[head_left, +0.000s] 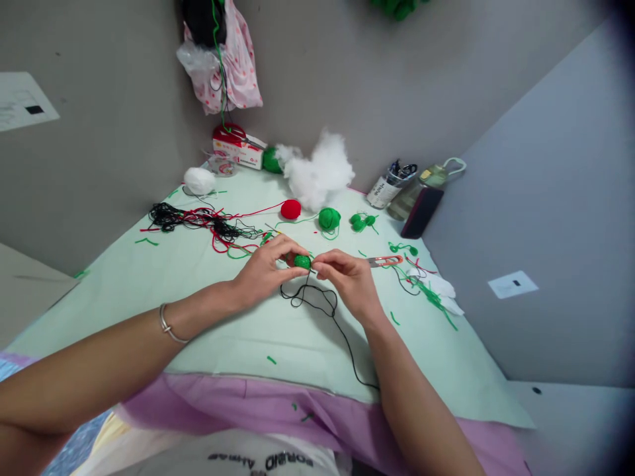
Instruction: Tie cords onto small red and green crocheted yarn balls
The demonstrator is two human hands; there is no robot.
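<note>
Crochet piece (301, 262): a small rounded lump of bright green yarn is seen, with a touch of red showing at its left side; its stitches are too small to be made out.
Place: the crochet piece is held just above the pale green table (198, 291), between the two hands, near the middle of the view.
Left hand (265, 268): its grip is closed on the crochet piece from the left, with thumb and fingers wrapped round the red side; a bracelet (167, 325) is worn on the wrist.
Right hand (350, 277): its grip is pinched together right at the green edge of the piece; what is pinched there is too fine to be told.
Black thread (317, 301): it is looped on the table below the hands and trails off toward the near edge.
Thread snips (385, 261): they lie on the table just beside the right hand, with orange handles.
Behind the hands: a green yarn ball (329, 218), a red yarn ball (290, 209) and white stuffing (320, 168) are set well apart from the piece.
Far left: a tangle of threads (198, 218), black and red, is spread over the table.
</note>
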